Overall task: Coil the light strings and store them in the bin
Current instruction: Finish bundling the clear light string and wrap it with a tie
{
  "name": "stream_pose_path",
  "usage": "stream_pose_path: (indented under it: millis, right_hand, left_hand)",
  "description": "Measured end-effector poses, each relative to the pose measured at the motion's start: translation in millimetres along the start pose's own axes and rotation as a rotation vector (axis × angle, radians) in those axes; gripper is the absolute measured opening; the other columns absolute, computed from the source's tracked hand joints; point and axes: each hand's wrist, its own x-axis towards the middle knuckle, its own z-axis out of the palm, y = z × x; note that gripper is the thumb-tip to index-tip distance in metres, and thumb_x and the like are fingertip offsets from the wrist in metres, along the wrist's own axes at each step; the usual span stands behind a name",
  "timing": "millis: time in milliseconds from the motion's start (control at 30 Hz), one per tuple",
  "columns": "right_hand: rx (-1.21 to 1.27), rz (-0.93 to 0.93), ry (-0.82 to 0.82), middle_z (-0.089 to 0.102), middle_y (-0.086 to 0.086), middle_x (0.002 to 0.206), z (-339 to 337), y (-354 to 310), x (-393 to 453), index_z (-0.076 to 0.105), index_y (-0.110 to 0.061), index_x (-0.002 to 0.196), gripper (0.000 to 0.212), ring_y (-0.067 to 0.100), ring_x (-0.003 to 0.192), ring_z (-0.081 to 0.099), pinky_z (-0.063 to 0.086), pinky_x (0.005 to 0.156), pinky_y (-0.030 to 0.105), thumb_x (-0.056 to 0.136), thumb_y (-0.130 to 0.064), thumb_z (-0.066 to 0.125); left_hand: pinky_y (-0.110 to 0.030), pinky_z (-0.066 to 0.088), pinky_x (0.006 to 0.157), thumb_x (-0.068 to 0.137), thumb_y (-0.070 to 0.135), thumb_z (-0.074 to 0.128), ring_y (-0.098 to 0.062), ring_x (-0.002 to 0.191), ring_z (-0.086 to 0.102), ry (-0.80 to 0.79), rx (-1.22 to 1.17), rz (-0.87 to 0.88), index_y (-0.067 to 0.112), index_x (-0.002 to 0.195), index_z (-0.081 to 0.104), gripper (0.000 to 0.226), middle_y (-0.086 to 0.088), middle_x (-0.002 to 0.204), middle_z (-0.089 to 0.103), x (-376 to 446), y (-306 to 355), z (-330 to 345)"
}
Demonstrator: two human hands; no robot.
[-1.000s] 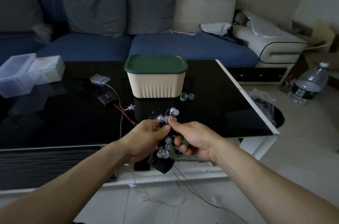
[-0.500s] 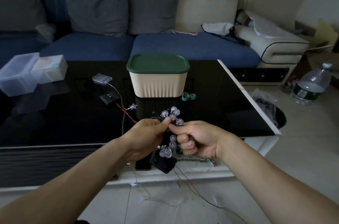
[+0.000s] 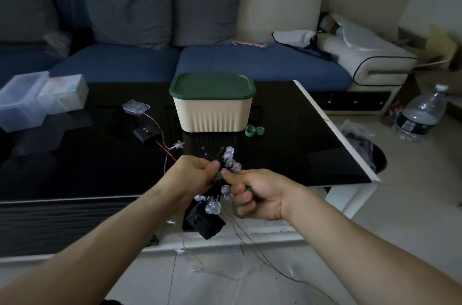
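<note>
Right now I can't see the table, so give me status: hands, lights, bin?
Left hand and right hand both gripping bulb string bundle, green tie at the pinch. Bin lid on. Star string uncoiled on table.

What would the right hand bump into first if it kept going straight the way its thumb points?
Almost at once the left hand, which meets the right hand over the bundle of bulb lights. Depth is hard to judge, but their thumbs look nearly touching.

Home living room. Blue sofa with grey cushions at my 12 o'clock; black glass coffee table before me; tiled floor.
</note>
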Motion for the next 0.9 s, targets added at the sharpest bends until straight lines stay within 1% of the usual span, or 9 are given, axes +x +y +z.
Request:
stream_pose_path:
  millis: [167, 233, 300, 433, 533, 600, 667, 767, 900]
  right_hand:
    - [0.075, -0.03, 0.074, 0.044, -0.007, 0.049, 5, 0, 3, 0.051, -0.018, 0.08, 0.021, 0.001, 0.037, 0.037, 0.024, 0.036, 0.013, 0.099, -0.021, 0.061]
    - [0.096, -0.036, 0.1, 0.045, -0.007, 0.049, 8, 1, 4, 0.051, -0.018, 0.08, 0.022, 0.001, 0.036, 0.037, 0.024, 0.035, 0.012, 0.099, -0.021, 0.06]
    - [0.114, -0.038, 0.113, 0.044, -0.008, 0.048, 10, 1, 5, 0.051, -0.017, 0.079, 0.024, 0.001, 0.035, 0.037, 0.024, 0.035, 0.012, 0.1, -0.022, 0.059]
    - [0.11, -0.045, 0.141, 0.045, -0.007, 0.048, 9, 1, 4, 0.05, -0.017, 0.078, 0.025, 0.001, 0.035, 0.038, 0.024, 0.035, 0.012, 0.1, -0.022, 0.059]
    - [0.005, -0.062, 0.199, 0.046, -0.006, 0.05, 5, 4, 7, 0.052, -0.017, 0.084, 0.019, 0.003, 0.037, 0.038, 0.025, 0.035, 0.014, 0.1, -0.021, 0.06]
    - [-0.013, -0.065, 0.224, 0.047, -0.005, 0.05, 3, 8, 9, 0.053, -0.017, 0.087, 0.016, 0.004, 0.037, 0.039, 0.026, 0.035, 0.014, 0.101, -0.021, 0.06]
    - [-0.028, -0.072, 0.232, 0.047, -0.005, 0.05, 4, 10, 12, 0.054, -0.016, 0.087, 0.016, 0.004, 0.037, 0.039, 0.026, 0.036, 0.015, 0.101, -0.021, 0.06]
    - [-0.081, -0.073, 0.216, 0.047, -0.006, 0.05, 8, 9, 13, 0.053, -0.017, 0.089, 0.015, 0.003, 0.038, 0.04, 0.027, 0.036, 0.015, 0.102, -0.022, 0.058]
    - [-0.067, -0.098, 0.206, 0.047, -0.007, 0.047, 16, 4, 13, 0.054, -0.017, 0.087, 0.017, 0.002, 0.036, 0.039, 0.026, 0.035, 0.014, 0.103, -0.022, 0.057]
  left_hand:
    - [-0.033, 0.057, 0.073, 0.093, 0.013, 0.065, -0.024, 0.07, 0.065, 0.136, -0.186, -0.036, 0.0, 0.078, 0.072, 0.021, -0.019, 0.076, 0.071, 3, 1, 9]
    - [-0.045, 0.056, 0.085, 0.09, 0.014, 0.07, -0.029, 0.075, 0.064, 0.186, -0.191, -0.049, 0.001, 0.077, 0.073, 0.018, -0.027, 0.086, 0.072, 6, 3, 13]
    - [-0.05, 0.055, 0.088, 0.087, 0.016, 0.073, -0.029, 0.076, 0.063, 0.209, -0.176, -0.06, 0.003, 0.078, 0.074, 0.016, -0.029, 0.09, 0.072, 8, 3, 14]
    - [-0.042, 0.053, 0.076, 0.091, 0.023, 0.07, -0.027, 0.073, 0.058, 0.15, -0.074, -0.017, -0.001, 0.078, 0.074, 0.028, -0.022, 0.08, 0.069, 14, 0, 7]
    - [-0.041, 0.045, 0.077, 0.097, 0.028, 0.058, -0.026, 0.078, 0.05, 0.004, -0.024, -0.036, -0.017, 0.094, 0.064, 0.045, -0.018, 0.081, 0.058, 15, -2, 5]
    - [-0.041, 0.04, 0.078, 0.09, 0.031, 0.056, -0.026, 0.081, 0.046, -0.066, 0.001, -0.049, -0.013, 0.094, 0.064, 0.045, -0.016, 0.084, 0.055, 13, -3, 7]
    - [-0.041, 0.039, 0.077, 0.094, 0.022, 0.054, -0.027, 0.08, 0.045, -0.044, -0.012, -0.042, -0.008, 0.092, 0.066, 0.033, -0.017, 0.082, 0.054, 12, -7, 10]
    - [-0.038, 0.043, 0.072, 0.097, 0.019, 0.059, -0.025, 0.073, 0.049, 0.059, 0.003, -0.029, -0.018, 0.088, 0.062, 0.038, -0.017, 0.074, 0.057, 16, -12, 6]
    - [-0.025, 0.04, 0.052, 0.091, 0.027, 0.067, -0.018, 0.051, 0.045, 0.181, 0.375, 0.166, -0.003, 0.066, 0.067, 0.039, -0.011, 0.054, 0.055, 7, 0, -2]
